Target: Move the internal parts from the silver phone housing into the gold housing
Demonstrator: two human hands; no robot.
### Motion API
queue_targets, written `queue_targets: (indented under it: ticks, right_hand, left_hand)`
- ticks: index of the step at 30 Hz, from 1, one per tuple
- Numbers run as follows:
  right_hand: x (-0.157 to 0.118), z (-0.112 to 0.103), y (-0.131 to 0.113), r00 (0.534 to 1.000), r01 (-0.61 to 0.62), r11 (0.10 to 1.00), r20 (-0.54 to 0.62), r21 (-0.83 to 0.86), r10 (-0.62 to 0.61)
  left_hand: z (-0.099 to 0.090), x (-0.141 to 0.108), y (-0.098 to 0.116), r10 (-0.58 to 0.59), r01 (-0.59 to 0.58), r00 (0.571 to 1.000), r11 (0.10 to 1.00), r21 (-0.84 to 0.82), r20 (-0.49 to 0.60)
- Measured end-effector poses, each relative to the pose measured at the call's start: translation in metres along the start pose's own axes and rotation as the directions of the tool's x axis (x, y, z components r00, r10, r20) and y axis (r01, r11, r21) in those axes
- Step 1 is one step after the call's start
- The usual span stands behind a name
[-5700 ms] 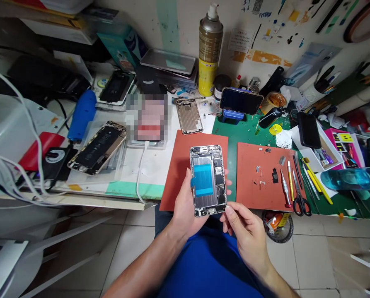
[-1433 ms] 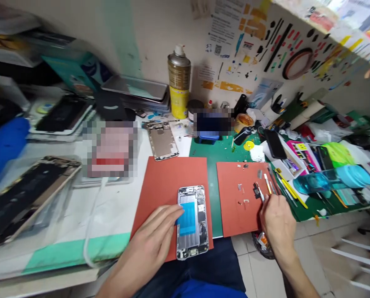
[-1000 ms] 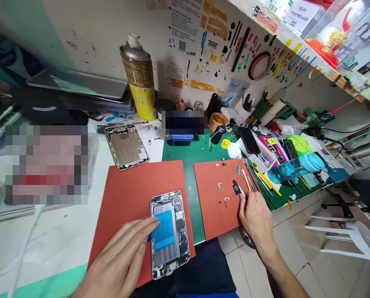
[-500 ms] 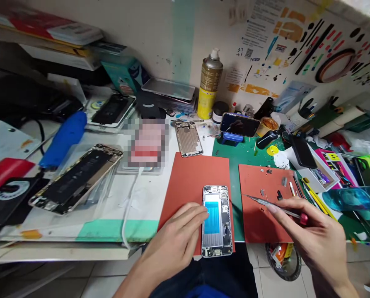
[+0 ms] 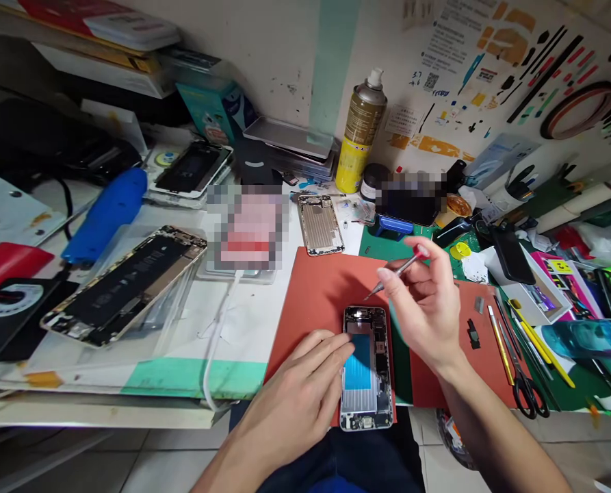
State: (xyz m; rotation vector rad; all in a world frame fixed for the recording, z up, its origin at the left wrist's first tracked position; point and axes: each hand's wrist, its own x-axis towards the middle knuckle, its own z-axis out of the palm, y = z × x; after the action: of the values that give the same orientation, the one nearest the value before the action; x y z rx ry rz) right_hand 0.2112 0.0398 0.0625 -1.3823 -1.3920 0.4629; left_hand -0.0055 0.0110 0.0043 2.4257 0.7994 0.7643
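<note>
An opened phone, its bare frame showing a blue strip in the battery bay and boards along the right, lies at the front edge of the red mat. My left hand lies along its left side, fingertips over the frame edge and blue strip, thumb low against the side, holding it. Above the phone's top right, my right hand pinches a slim precision screwdriver with a red end cap. Its tip points down-left, just above the phone's top edge as seen here; whether it touches anything cannot be told.
On the right mat are small dark parts, scissors and a yellow-handled tool. A bare phone back lies behind. Another opened phone sits left. A spray can stands at the wall.
My right hand has swung left and up from the right mat with the screwdriver, toward the phone's top. My left hand keeps its place on the phone. The view has shifted slightly.
</note>
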Motion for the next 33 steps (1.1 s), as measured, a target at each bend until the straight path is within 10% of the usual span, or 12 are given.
queue_targets:
  ticks: [8, 33]
  right_hand:
    - [-0.012, 0.009, 0.020, 0.946, 0.316, 0.929, 0.143, -0.192, -0.292]
    - [-0.008, 0.010, 0.019, 0.871, 0.479, 0.800, 0.311, -0.362, -0.381]
  left_hand:
    - [-0.004, 0.004, 0.002, -0.025, 0.025, 1.000, 0.999, -0.032, 0.009]
    - [-0.003, 0.009, 0.004, -0.012, 0.013, 1.000, 1.000, -0.029, 0.024]
